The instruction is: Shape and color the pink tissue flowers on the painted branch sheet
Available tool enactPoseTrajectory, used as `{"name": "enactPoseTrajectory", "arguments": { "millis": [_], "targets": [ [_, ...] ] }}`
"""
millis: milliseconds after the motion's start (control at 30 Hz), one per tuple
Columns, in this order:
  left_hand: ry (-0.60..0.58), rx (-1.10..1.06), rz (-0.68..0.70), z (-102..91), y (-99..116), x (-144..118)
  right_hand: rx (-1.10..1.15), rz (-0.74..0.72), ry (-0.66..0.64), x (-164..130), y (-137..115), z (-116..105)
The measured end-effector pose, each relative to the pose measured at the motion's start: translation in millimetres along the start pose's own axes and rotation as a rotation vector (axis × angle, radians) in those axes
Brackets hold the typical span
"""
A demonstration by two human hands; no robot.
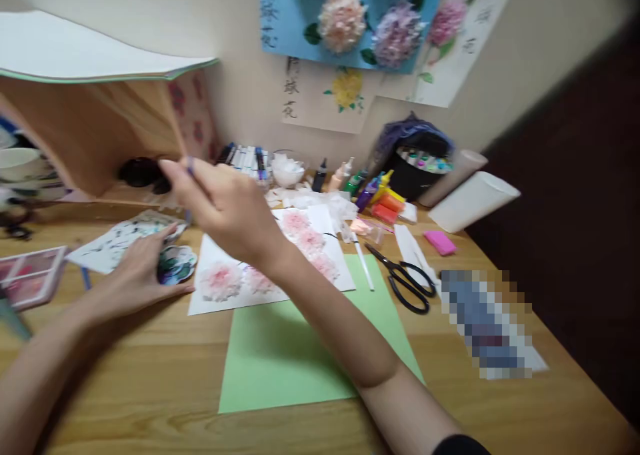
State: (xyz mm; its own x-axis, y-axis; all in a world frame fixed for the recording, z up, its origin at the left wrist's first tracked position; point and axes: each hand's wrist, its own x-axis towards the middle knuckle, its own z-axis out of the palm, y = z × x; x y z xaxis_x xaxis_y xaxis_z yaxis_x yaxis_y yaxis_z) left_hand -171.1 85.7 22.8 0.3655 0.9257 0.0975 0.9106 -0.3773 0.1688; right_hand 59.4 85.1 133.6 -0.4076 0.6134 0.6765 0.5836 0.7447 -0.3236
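Observation:
My right hand (225, 205) reaches across to the left over the wooden desk, its fingers pinched on a thin blue-purple pen or brush (190, 168) whose tip points up. My left hand (143, 268) lies flat on the desk, fingers resting on a small round painted palette (177, 265) beside a paint-stained white sheet (117, 241). Just right of it lies a white sheet with pink paper flowers (260, 278), overlapping a light green sheet (290, 355).
Black scissors (407, 281) and a white stick (365, 268) lie right of the flower sheet. Paint bottles (367, 191), a marker tub (423, 165), paper rolls (473, 201) and a pink eraser (440, 241) crowd the back right. A wooden shelf (100, 135) stands at left, a pink tray (30, 275) below.

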Motion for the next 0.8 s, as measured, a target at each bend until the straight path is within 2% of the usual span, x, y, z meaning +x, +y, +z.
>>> {"name": "enactPoseTrajectory", "arguments": {
  "millis": [67,200,533,800],
  "targets": [
    [-0.054,-0.057,0.013,-1.7,4,-4,0.175,0.056,0.010,-1,1,6],
    [-0.050,-0.152,-0.002,-3.8,6,-11,0.378,0.186,0.019,-2,0,20],
    [-0.041,-0.200,0.028,-1.5,5,-16,0.339,0.226,-0.264,-15,-11,57],
    [-0.084,-0.186,0.039,-11.3,-5,-20,0.400,0.203,-0.302,-22,-16,71]
  ]
}}
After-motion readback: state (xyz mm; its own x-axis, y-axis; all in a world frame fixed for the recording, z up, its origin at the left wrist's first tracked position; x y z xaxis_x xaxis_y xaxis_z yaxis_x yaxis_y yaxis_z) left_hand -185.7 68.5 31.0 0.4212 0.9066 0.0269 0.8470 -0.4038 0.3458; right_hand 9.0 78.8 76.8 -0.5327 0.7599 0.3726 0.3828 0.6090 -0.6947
